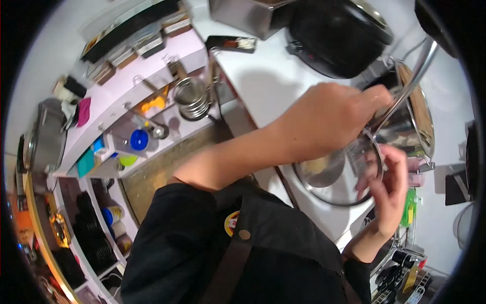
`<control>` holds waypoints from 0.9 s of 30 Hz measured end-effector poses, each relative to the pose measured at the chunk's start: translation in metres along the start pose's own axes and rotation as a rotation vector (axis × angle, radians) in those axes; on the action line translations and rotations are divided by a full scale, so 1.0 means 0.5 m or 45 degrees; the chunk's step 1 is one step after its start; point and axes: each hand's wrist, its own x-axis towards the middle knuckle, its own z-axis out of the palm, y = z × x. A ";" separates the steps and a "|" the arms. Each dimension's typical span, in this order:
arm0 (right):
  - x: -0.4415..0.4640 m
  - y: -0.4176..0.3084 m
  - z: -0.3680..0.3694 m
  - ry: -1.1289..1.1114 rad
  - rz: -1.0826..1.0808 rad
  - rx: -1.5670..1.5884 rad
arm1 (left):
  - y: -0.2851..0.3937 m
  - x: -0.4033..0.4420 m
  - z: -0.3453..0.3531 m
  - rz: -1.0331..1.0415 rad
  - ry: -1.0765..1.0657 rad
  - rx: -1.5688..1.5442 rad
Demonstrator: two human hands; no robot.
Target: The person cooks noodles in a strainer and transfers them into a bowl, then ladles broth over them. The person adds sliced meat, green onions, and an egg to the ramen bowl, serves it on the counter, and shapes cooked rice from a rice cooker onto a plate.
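Observation:
My left hand (341,114) reaches across from the left, back of the hand upward and fingers curled closed. It grips a long, shiny metal-handled utensil (412,83), whose lower end meets a round clear bowl (331,202) with a dark rim. My left hand and wrist cover part of the bowl. Something pale yellow (315,165) shows inside it. On the bowl's right side, my right hand (390,182) holds the rim, fingers bent around it and partly seen through the clear wall.
A black rounded appliance (336,38) stands at the back of the white counter (253,76), near a small black tray (230,43). Beyond my hands is a shiny metal pot (405,129). Metal strainers (191,96) hang at a shelf unit on the left.

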 end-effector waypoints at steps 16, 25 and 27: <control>-0.002 0.167 0.541 -0.102 0.356 0.319 | -0.333 -0.620 -0.636 -1.469 0.570 0.432; -0.114 0.231 0.675 0.166 0.616 0.321 | -0.611 -0.828 -0.813 -1.672 0.480 1.202; -0.127 0.245 0.682 0.172 0.634 0.307 | -0.602 -0.830 -0.804 -1.638 0.487 1.227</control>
